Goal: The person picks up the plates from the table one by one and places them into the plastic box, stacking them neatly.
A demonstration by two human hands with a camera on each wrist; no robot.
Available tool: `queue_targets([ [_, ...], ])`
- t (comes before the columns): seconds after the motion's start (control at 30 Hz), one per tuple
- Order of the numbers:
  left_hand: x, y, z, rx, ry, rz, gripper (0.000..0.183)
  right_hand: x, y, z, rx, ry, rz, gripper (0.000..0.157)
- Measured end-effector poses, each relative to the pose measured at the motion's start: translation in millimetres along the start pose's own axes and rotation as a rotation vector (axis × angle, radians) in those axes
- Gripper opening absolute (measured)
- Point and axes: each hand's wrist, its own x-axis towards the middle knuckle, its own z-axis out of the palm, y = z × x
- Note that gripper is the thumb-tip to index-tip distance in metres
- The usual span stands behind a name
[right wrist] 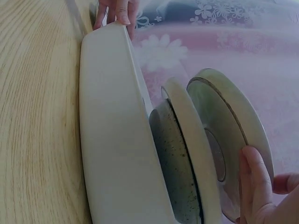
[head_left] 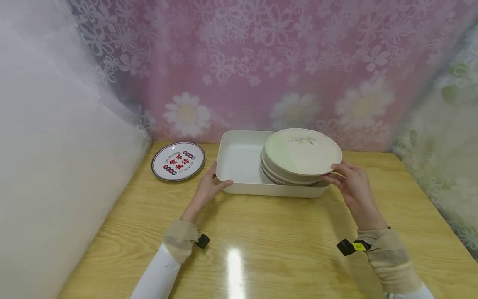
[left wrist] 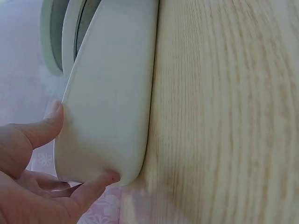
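A white rectangular bin (head_left: 242, 166) stands on the wooden table against the curtain. At its front left corner my left hand (head_left: 207, 185) grips the rim, thumb over the edge and fingers on the outer side. My right hand (head_left: 352, 182) pinches the right edge of a pale green and cream plate (head_left: 298, 155) with a small leaf print, thumb on top and fingers beneath. Tilted, that plate is above other stacked plates (right wrist: 180, 154) in the right part of the bin. The right wrist view shows a gap between its underside and the plate below.
Left of the bin lies a small stack of white plates (head_left: 178, 162) with a dark rim and red characters. A pink floral curtain (head_left: 239, 83) hangs right behind the table (head_left: 284, 245). White fabric (head_left: 56, 124) hangs along the left side.
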Motion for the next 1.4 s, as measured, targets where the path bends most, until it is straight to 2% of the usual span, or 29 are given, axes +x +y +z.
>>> queue_targets([
  [0.37,-1.1,-1.2,3.3,-0.010,0.015,0.002,0.093,2,8,-6.2,-0.040,-0.016,-0.016,0.070],
  [0.63,-0.7,-2.2,3.7,-0.004,0.017,0.006,0.094,6,11,-8.7,-0.062,-0.006,0.014,0.068],
  [0.87,-1.2,-0.8,2.5,-0.016,0.008,0.006,0.094,7,14,-10.8,-0.070,-0.017,0.017,0.072],
  [1.07,-0.7,0.1,1.1,-0.024,0.007,0.001,0.095,10,13,-9.8,-0.153,-0.005,0.014,0.074],
  [1.4,-1.5,0.0,2.3,-0.022,0.007,-0.002,0.094,8,14,-10.1,-0.301,-0.006,-0.077,0.070],
])
